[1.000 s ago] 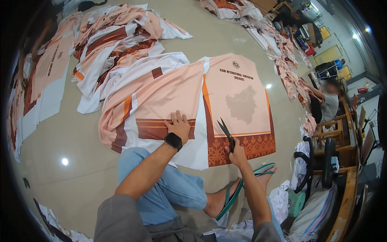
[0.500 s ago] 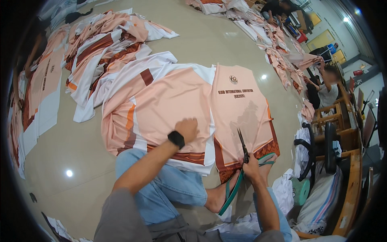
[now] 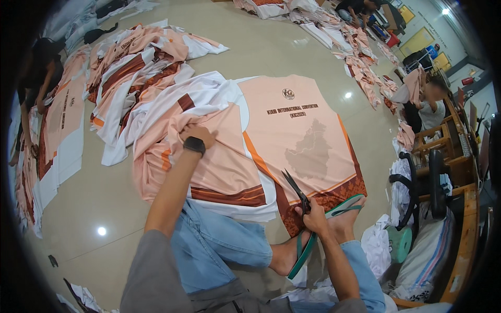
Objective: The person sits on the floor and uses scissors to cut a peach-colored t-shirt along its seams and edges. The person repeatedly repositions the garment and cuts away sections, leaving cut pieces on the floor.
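Left hand (image 3: 202, 136): fingertips obscured in the folds of the peach cloth (image 3: 214, 172); grip cannot be determined. Right hand (image 3: 315, 216): conceals part of the handles of the scissors (image 3: 296, 189). Sandal (image 3: 350, 208): covers part of the lower border of the printed panel (image 3: 313, 125). Grey sleeve (image 3: 151, 271): cut off by the lower edge. Seated co-worker (image 3: 432, 112), right: face blurred. Co-worker (image 3: 42, 78), left: detail lost in shadow.

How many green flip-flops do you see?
2. One green flip-flop is on the left foot, near the right hand holding scissors; the other is on the right foot, further forward. More could be hidden.
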A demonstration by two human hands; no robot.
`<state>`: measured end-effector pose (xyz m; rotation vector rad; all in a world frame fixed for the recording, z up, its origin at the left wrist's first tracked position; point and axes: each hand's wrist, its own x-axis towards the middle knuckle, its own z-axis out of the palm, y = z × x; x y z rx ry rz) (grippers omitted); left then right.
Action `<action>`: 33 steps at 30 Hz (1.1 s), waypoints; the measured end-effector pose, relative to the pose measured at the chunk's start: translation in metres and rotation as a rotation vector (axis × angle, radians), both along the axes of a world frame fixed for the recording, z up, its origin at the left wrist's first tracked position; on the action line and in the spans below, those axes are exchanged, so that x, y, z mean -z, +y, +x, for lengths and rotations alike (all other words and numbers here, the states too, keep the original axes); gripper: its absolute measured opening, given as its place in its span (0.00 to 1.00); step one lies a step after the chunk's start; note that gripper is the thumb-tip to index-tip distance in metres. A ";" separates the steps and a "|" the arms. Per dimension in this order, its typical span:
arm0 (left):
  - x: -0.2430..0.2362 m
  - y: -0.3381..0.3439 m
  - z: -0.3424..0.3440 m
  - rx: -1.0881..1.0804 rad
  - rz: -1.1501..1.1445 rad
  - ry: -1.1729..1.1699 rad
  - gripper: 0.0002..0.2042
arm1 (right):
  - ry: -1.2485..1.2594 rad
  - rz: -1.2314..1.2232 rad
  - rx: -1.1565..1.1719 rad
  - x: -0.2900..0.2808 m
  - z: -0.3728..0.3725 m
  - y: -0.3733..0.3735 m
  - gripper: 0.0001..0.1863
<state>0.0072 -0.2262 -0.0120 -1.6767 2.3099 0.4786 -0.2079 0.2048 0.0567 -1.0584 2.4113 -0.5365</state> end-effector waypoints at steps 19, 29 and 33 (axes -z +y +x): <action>-0.018 0.175 0.004 0.598 0.072 0.105 0.71 | 0.163 -0.182 0.188 0.052 -0.064 0.000 0.25; 0.019 0.173 -0.009 0.696 -0.110 0.359 0.66 | -0.133 0.028 0.186 0.004 -0.028 -0.002 0.31; 0.003 0.154 -0.017 0.690 -0.119 0.311 0.67 | -0.408 -0.099 0.095 -0.013 0.023 -0.020 0.29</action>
